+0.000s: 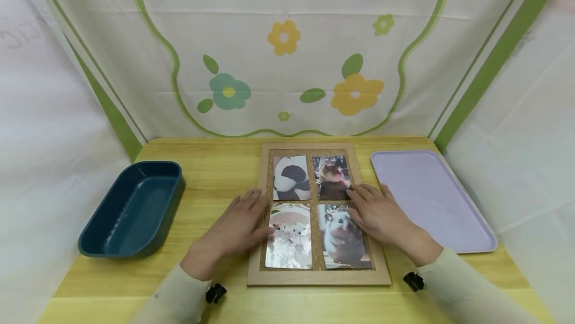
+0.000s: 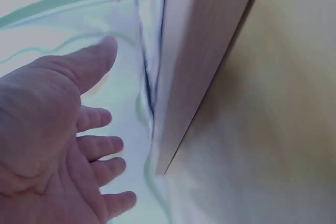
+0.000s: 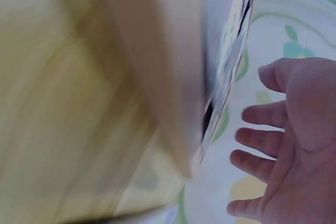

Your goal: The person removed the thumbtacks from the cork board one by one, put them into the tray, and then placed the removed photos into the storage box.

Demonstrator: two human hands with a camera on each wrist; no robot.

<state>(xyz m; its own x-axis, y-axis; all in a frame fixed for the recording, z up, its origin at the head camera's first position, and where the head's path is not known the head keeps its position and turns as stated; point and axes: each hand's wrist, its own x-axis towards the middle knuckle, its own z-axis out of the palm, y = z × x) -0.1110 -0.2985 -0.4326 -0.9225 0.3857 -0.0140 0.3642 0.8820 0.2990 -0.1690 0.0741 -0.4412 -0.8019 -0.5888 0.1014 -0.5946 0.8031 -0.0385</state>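
Note:
A wood-framed cork board (image 1: 319, 278) lies flat on the table with photos pinned to it in two rows. The upper row has a black-and-white picture (image 1: 291, 179) and a dark animal picture (image 1: 332, 179). Below them are a glossy photo of small white animals (image 1: 289, 244) and a white hamster photo (image 1: 345, 244). My left hand (image 1: 238, 226) hovers over the board's left side, fingers loosely extended. Over the right side is my right hand (image 1: 382, 214), its fingers likewise spread. Both wrist views show the palms holding nothing, apart from the frame edge (image 2: 184, 77).
A deep teal bin (image 1: 135, 209) stands at the table's left. To the right, close by the board, lies a flat lilac tray (image 1: 431, 199). White cloth with flowers and green trim (image 1: 287, 79) hangs behind the wooden table (image 1: 215, 174) and along both sides.

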